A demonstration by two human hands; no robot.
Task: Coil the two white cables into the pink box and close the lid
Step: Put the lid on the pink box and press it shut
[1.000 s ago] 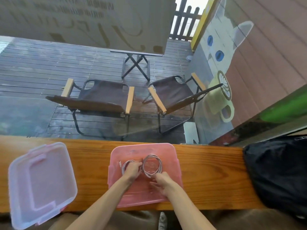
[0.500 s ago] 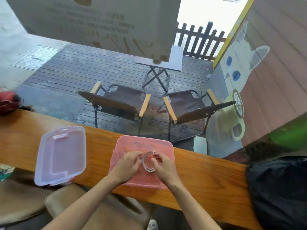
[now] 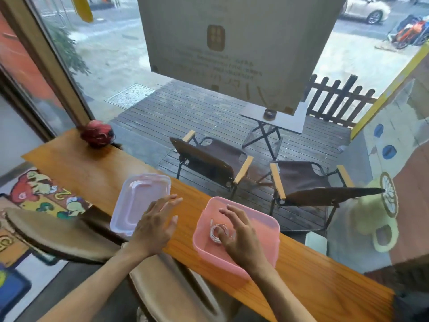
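Observation:
The pink box (image 3: 260, 219) sits lidless on the wooden counter (image 3: 92, 173) in front of me. Coiled white cable (image 3: 216, 232) lies inside it, partly hidden under my right hand (image 3: 241, 238), which rests spread over the coil with its fingers apart. I cannot tell the two cables apart. The translucent lid (image 3: 141, 201) lies flat on the counter to the left of the box. My left hand (image 3: 155, 226) hovers open over the counter between lid and box, its fingertips at the lid's right edge.
A red round object (image 3: 97, 134) stands at the counter's far left end by the window frame. A dark bag (image 3: 411, 296) sits at the right end. A padded stool (image 3: 55, 235) is below the counter on the left. Glass backs the counter.
My left hand has left the box and moved left toward the lid. My right hand stays over the coil. The view has swung up and to the left.

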